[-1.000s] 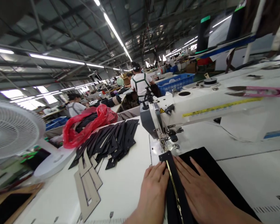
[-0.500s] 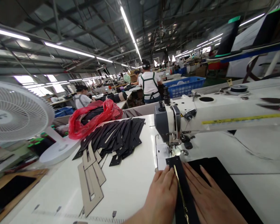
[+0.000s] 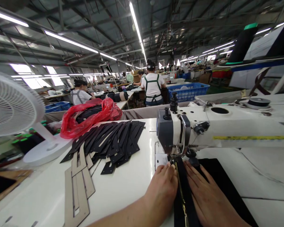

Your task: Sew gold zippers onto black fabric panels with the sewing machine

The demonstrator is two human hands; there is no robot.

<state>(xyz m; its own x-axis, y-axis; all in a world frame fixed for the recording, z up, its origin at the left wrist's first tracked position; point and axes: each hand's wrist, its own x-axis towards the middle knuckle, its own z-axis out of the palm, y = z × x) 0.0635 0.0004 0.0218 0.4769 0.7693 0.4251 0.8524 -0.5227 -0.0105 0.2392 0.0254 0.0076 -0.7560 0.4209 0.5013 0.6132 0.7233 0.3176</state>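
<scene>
A black strip with a gold-toothed zipper [image 3: 181, 191] runs lengthwise toward me, its far end under the presser foot of a white sewing machine [image 3: 182, 126]. My left hand [image 3: 161, 190] is closed on the strip's left edge, fingers bunched together close to the foot. Flat along the right side lies my right hand [image 3: 207, 194], fingers stretched out, pressing the strip and a larger black panel [image 3: 223, 178]. The needle area is partly hidden by the machine head and my fingertips.
Left of the machine, black slotted pieces [image 3: 118, 142] are heaped beside beige slotted pieces [image 3: 81, 201]. A red plastic bag [image 3: 68, 126] and a white fan [image 3: 41, 135] stand beyond. Co-workers, one in a white shirt [image 3: 153, 83], and a blue crate [image 3: 191, 90] are farther off.
Both hands and the zipper strip have moved forward, so the strip's far end is now under the foot. The camera view has shifted slightly to the right.
</scene>
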